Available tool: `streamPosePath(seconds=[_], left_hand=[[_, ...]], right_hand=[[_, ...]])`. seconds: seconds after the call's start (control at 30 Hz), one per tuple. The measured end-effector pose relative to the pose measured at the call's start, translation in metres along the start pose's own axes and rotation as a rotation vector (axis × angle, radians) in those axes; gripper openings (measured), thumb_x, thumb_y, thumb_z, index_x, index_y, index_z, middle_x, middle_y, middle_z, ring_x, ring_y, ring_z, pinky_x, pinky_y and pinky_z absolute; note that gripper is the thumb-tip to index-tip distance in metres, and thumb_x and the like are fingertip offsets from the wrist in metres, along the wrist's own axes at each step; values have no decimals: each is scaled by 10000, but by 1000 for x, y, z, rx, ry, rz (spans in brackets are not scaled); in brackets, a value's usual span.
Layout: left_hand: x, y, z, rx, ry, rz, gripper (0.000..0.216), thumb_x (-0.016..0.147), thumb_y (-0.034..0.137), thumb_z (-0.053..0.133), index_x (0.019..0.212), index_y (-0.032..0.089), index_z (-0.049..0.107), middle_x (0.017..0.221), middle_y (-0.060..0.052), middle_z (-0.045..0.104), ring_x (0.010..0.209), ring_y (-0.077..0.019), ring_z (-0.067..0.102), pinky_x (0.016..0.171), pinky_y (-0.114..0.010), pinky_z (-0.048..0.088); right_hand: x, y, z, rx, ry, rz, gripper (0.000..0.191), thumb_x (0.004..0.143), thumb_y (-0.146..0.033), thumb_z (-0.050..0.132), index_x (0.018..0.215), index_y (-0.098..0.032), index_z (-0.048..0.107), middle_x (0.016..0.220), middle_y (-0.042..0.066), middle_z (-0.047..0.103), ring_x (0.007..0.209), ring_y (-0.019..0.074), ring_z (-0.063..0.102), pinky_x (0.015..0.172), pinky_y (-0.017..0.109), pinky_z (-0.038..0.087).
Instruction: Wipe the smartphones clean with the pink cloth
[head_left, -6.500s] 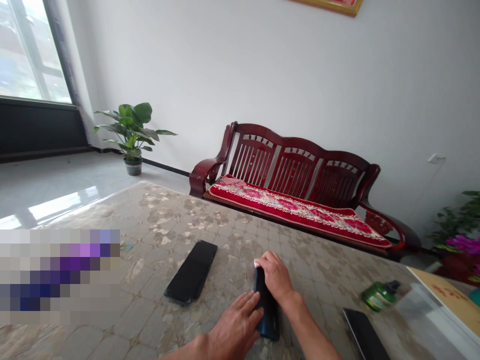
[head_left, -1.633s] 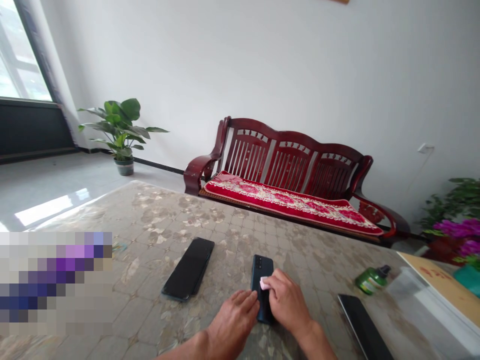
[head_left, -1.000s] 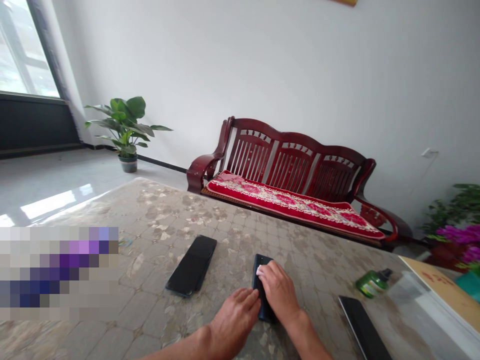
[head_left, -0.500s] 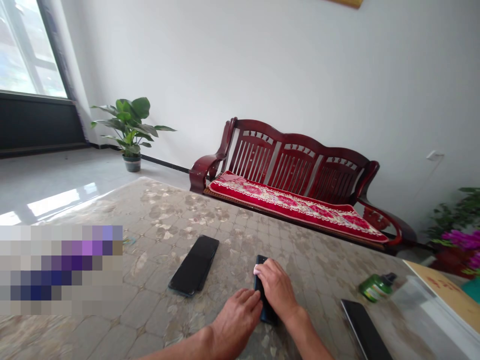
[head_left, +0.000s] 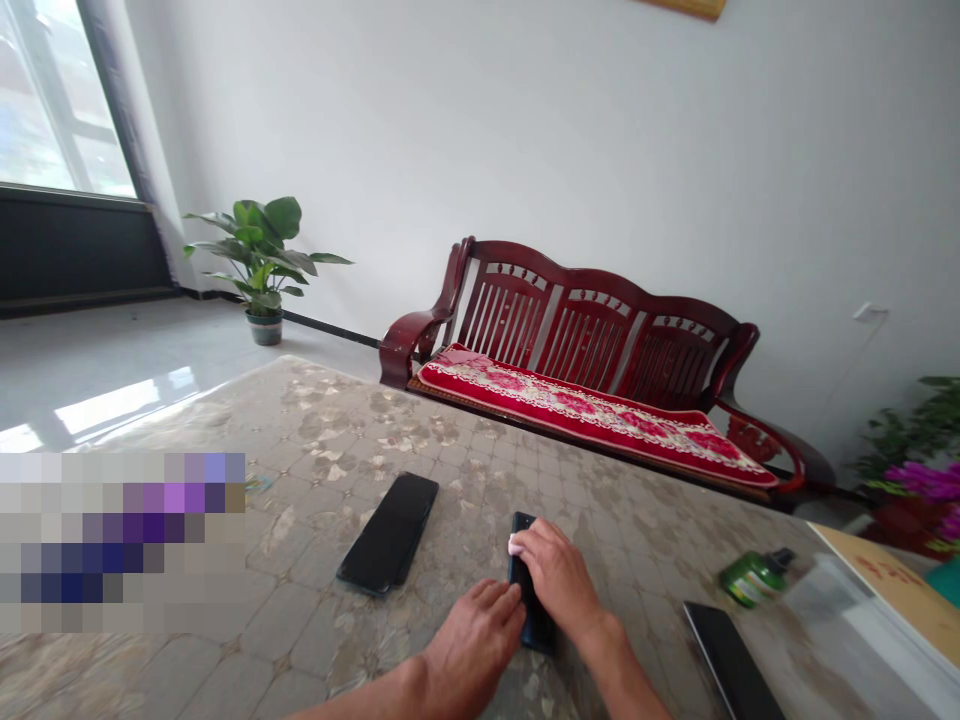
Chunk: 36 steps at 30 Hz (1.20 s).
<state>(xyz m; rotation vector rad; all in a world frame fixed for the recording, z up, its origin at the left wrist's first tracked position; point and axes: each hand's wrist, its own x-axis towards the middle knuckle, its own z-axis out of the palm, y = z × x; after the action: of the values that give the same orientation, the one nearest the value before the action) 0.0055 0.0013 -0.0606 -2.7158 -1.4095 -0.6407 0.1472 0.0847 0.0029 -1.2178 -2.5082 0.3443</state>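
A dark phone [head_left: 534, 617] lies lengthwise on the patterned table [head_left: 315, 440] in front of me. My right hand [head_left: 559, 580] rests on top of it, fingers pinched on a small pink-white pad [head_left: 515, 545] pressed near the phone's far end. My left hand [head_left: 471, 648] lies flat beside the phone's near left edge, fingers stretched out and touching it.
A second dark phone [head_left: 388, 534] lies to the left, a third phone [head_left: 731, 665] near the right front. A green bottle [head_left: 751, 577] lies on its side at the right. A pixelated patch covers the left. Beyond the table stand a red wooden bench [head_left: 592, 360] and a potted plant [head_left: 259, 260].
Over the last seconds my right hand has slid the pad back and forth along the phone; it now sits near the far end. The left hand has stayed put.
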Motion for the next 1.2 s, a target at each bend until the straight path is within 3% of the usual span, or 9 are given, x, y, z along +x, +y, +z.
streamPosePath(seconds=[0.23,0.47,0.73,0.97,1.2], left_hand=[[1,1,2,-7,-14,-13,142,858,171,601,997,142,596,1077,-96,654,1000,-256,615,946,-380,467],[0,0,-5,-15,-47,-3,176,904,198,593,1068,134,593,1181,-109,637,1078,-258,598,992,-374,445],[0,0,-5,-28,-46,-14,105,890,168,589,992,146,601,1092,-85,656,1018,-245,609,961,-369,462],[-2,-1,-4,-42,-40,-12,182,923,192,557,1098,150,586,1246,-116,611,1116,-246,583,1014,-372,427],[-1,1,-8,-49,-73,-32,138,913,159,551,1042,149,596,1157,-97,645,1089,-243,592,1000,-369,437]], right_hand=[[-27,4,-3,144,-59,6,244,929,-185,475,912,-275,701,918,1,639,898,149,607,788,222,420],[-3,15,-6,58,67,93,256,928,-179,455,843,-250,686,886,26,666,862,168,630,803,247,435],[-29,16,-11,99,-52,-61,273,897,-112,458,911,-269,681,913,-6,639,908,145,600,802,231,413],[-14,32,-11,-23,81,51,270,901,-109,421,874,-244,654,920,25,635,919,182,594,812,272,413],[-33,22,-7,48,-4,-16,247,915,-130,433,901,-253,646,938,9,632,915,160,599,806,249,417]])
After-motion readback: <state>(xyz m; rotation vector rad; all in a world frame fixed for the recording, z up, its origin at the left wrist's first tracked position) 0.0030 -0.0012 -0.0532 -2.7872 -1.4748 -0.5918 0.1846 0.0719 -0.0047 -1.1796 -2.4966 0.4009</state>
